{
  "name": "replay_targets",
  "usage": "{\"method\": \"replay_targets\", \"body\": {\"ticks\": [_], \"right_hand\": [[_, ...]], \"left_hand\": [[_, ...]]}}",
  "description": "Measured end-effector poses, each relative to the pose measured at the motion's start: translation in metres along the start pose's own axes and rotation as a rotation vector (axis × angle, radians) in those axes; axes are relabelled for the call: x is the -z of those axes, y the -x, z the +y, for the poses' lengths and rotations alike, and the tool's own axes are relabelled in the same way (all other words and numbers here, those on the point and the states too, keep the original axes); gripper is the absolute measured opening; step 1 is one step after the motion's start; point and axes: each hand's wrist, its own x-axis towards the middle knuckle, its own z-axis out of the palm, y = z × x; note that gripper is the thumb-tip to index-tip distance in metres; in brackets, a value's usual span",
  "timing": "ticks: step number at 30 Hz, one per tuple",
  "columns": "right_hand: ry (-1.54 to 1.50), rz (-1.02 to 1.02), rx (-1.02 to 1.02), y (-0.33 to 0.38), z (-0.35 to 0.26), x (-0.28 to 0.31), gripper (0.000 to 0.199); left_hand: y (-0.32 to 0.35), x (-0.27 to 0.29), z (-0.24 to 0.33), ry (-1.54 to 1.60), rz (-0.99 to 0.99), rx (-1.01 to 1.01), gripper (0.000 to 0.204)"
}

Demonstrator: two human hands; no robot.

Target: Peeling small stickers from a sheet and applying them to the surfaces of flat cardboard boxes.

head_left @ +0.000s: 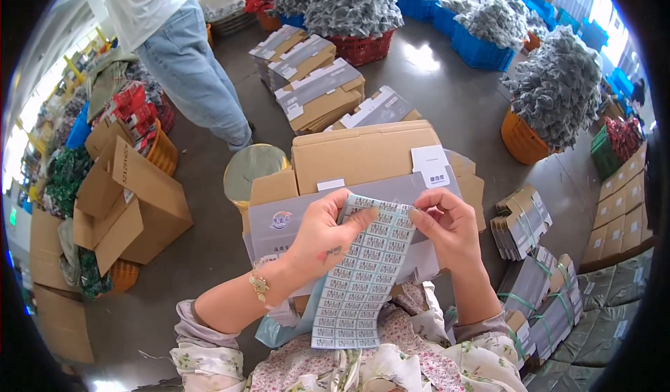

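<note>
A long sheet of small printed labels hangs down toward my lap. My left hand grips its upper left part, thumb lying on the labels. At the top right corner, my right hand pinches the sheet's edge between thumb and fingers; whether a single label is peeled there is too small to tell. Beneath my hands lies a stack of flattened grey and brown cartons. The top carton bears a white label near its far right corner. A pale blue plastic piece shows under the sheet.
A yellow-rimmed round stool or drum stands left of the cartons. More flat carton stacks lie ahead, bundled ones at right. An open cardboard box is at left. A person in jeans stands ahead; baskets heaped with grey pieces line the back.
</note>
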Motion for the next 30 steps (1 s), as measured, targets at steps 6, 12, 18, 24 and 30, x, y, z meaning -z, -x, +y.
{"method": "replay_targets", "body": {"ticks": [6,12,18,24,30], "right_hand": [[0.436,-0.003,0.260,-0.023,-0.014,0.045,0.010],[0.699,-0.074,0.008,-0.032,-0.012,0.082,0.012],[0.989,-0.033,0.197,-0.040,0.012,0.074,0.021],[1.052,0.115,0.061,-0.036,0.007,0.064,0.029],[1.065,0.173,0.091,-0.036,0.011,0.056,0.025]], "left_hand": [[0.002,-0.001,0.004,-0.108,-0.024,0.044,0.017],[0.000,-0.001,0.000,-0.172,-0.037,0.019,0.017],[-0.004,-0.002,0.000,-0.193,-0.042,0.023,0.017],[-0.005,0.000,0.001,-0.181,-0.029,0.049,0.014],[-0.005,0.005,-0.013,-0.435,0.035,-0.116,0.024]]}}
